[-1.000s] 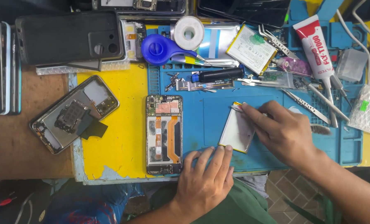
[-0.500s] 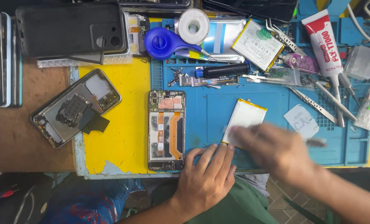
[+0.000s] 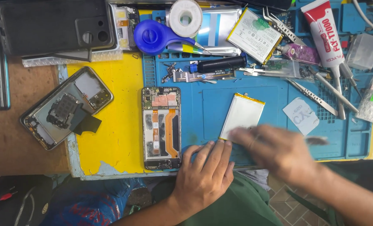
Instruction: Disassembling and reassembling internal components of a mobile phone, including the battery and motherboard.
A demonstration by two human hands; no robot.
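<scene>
A silver battery [image 3: 243,115] with a yellow top edge lies flat on the blue work mat [image 3: 207,104]. My right hand [image 3: 280,152] is blurred just below it, fingertips at the battery's lower corner. A slim grey blur [image 3: 318,141] sticks out of that hand, and I cannot make out what it is. My left hand [image 3: 207,171] rests palm down on the mat's near edge and holds nothing. An opened phone [image 3: 161,127] with its circuit boards and an orange flex cable showing lies to its left. A peeled white sticker [image 3: 301,115] lies right of the battery.
Another opened phone [image 3: 65,111] lies tilted on the yellow sheet. Along the back stand a blue tool [image 3: 153,35], a tape roll [image 3: 185,17], a second battery [image 3: 253,35], a glue tube [image 3: 326,29], a black phone case [image 3: 54,25] and several tweezers [image 3: 314,94].
My right hand let go of the battery, which now lies flat on the mat, and slid down toward the near edge. A white sticker appeared on the mat. My left hand stayed put.
</scene>
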